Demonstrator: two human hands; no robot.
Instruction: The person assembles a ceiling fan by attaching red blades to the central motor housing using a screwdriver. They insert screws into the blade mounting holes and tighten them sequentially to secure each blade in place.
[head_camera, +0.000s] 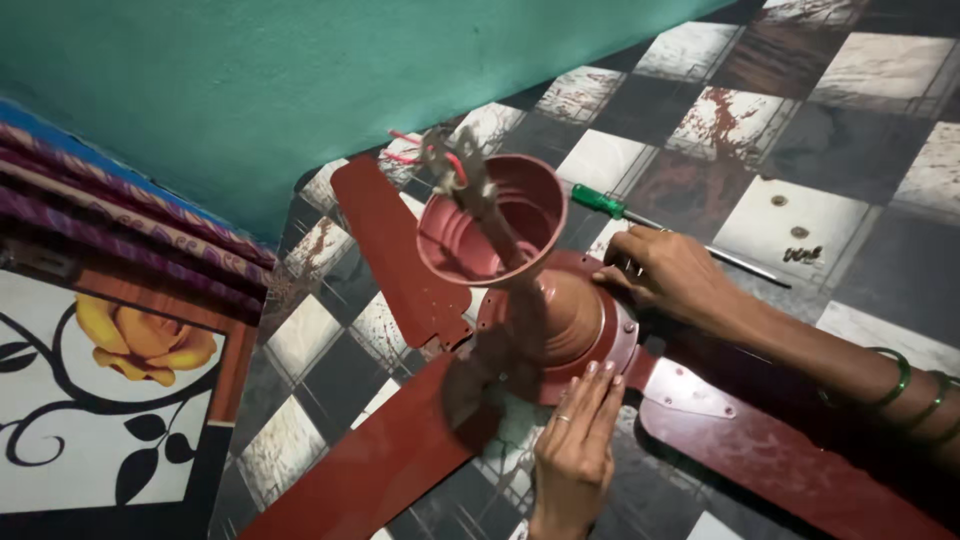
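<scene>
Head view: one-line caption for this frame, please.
Both hands, left hand and right hand, rest on the motor housing of a red ceiling fan lying on a checkered floor.

From my remote view, the ceiling fan (560, 320) lies on the floor (860, 150), its cup-shaped cover (490, 235) up on the rod above the motor. My left hand (578, 440) rests on the motor's near edge, my right hand (665, 275) on its far-right edge. The screwdriver (640, 218) lies behind the right hand, perhaps touching it. The wall (300, 80) stands behind.

Teal wall (300, 70) above checkered floor tiles (790, 215), striped cloth (120, 215) at left.
</scene>
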